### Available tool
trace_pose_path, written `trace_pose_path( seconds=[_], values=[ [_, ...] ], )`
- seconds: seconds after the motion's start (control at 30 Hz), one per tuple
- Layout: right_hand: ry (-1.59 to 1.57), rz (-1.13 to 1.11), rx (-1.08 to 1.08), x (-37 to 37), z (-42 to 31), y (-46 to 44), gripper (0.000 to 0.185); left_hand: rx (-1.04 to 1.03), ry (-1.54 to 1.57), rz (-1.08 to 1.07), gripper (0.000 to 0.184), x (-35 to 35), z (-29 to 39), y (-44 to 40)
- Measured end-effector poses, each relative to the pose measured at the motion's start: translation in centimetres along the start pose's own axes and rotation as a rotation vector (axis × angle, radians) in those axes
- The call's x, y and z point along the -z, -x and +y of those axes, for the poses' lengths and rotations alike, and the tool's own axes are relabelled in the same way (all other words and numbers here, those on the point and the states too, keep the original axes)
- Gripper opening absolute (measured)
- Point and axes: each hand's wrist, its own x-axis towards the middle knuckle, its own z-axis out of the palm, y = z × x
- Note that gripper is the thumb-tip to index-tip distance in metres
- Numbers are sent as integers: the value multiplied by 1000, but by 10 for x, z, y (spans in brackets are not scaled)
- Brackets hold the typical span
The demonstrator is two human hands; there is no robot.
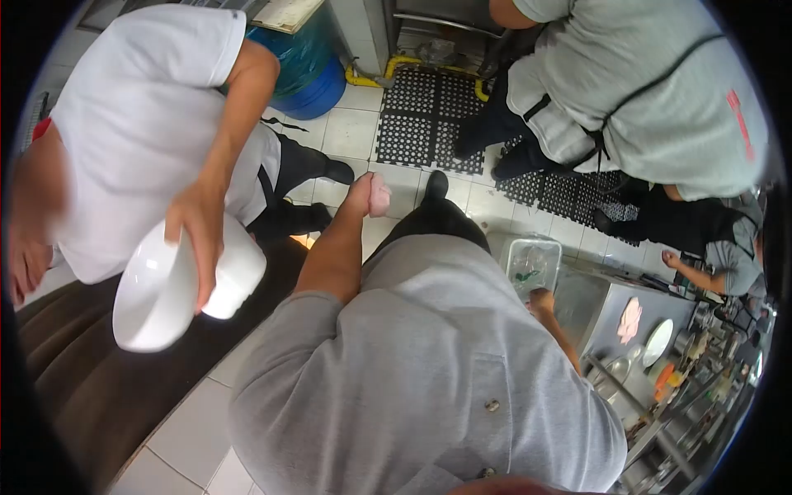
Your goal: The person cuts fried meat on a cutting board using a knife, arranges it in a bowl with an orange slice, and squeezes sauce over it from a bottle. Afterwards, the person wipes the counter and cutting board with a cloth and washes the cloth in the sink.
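Observation:
My left hand (pixel 361 195) is closed around a crumpled pink cloth (pixel 379 196), held out in front of my left side above the tiled floor. My right hand (pixel 540 300) hangs low on the right, its fingers curled, beside the near end of a clear plastic bin (pixel 535 262). Whatever those fingers hold, if anything, is too small to make out. Some clear and green material shows inside the bin. On the left, a co-worker's hand (pixel 200 235) grips white bowls (pixel 157 289), close to my left arm.
A blue barrel (pixel 318 92) with a bag liner stands ahead. Black perforated mats (pixel 429 120) cover part of the floor. Co-workers stand ahead and right. On the right, a steel counter (pixel 606 309) bears another pink cloth (pixel 629 320) and a white plate (pixel 657 342). A dark surface (pixel 91 363) lies left.

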Motion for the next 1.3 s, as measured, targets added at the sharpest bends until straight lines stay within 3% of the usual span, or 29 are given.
trace_pose_path(
  seconds=[0.07, 0.1, 0.17, 0.23, 0.3, 0.37, 0.4, 0.47, 0.53, 0.63, 0.7, 0.77, 0.8, 0.97, 1.03, 1.07, 1.1, 1.2, 1.3],
  values=[
    [-531, -8, -272, 64, -79, 34, 27, 52, -104, 64, 37, 0, 13, -19],
    [-593, 42, -137, 49, -73, -6, 28, 97, -209, 116, 38, -8, 23, -29],
    [-717, 115, 147, 17, -57, -86, 31, 124, -79, 75, 41, -30, 52, -31],
    [-1213, -107, 81, 74, -142, -117, 31, -52, -42, -27, 41, -48, 92, -40],
    [-1147, -184, 350, 132, -237, -131, 25, -104, 12, 57, 39, -84, 147, -36],
    [-1013, -252, 491, 216, -349, -96, 21, -127, 242, -51, 35, -99, 178, -50],
    [-929, -258, 568, 234, -380, -95, 20, -216, 236, -56, 34, -112, 193, -48],
    [-813, -311, 670, 285, -455, -74, 20, -180, 223, -123, 35, -142, 225, -26],
    [-791, -358, 689, 306, -508, -78, 20, -111, 229, -325, 38, -137, 246, -50],
    [-872, -317, 820, 309, -563, -98, 19, -133, 192, -251, 40, -148, 273, -69],
    [-971, -269, 899, 311, -592, -117, 18, -129, 168, -320, 40, -148, 297, -93],
    [-1078, -271, 828, 312, -614, -137, 16, -302, 139, -501, 40, -144, 316, -129],
    [-1017, -226, 772, 313, -622, -147, 16, -121, 243, -522, 36, -154, 337, -122],
    [-1041, -147, 539, 315, -647, -160, 19, 195, 299, -503, 28, -195, 422, -160],
    [-1042, -114, 431, 317, -660, -154, 21, 400, 237, -858, 47, -206, 453, -208],
    [-1128, -32, 387, 317, -667, -153, 22, 284, 21, -671, 49, -222, 466, -219],
    [-1209, 48, 344, 317, -669, -153, 23, 411, 127, -817, 48, -232, 476, -249],
    [-1237, 51, 293, 308, -662, -170, 22, 371, 106, -814, 36, -305, 522, -236],
    [-1293, 50, 247, 317, -658, -182, 20, 117, -39, -540, 29, -380, 555, -199]
  ],
)
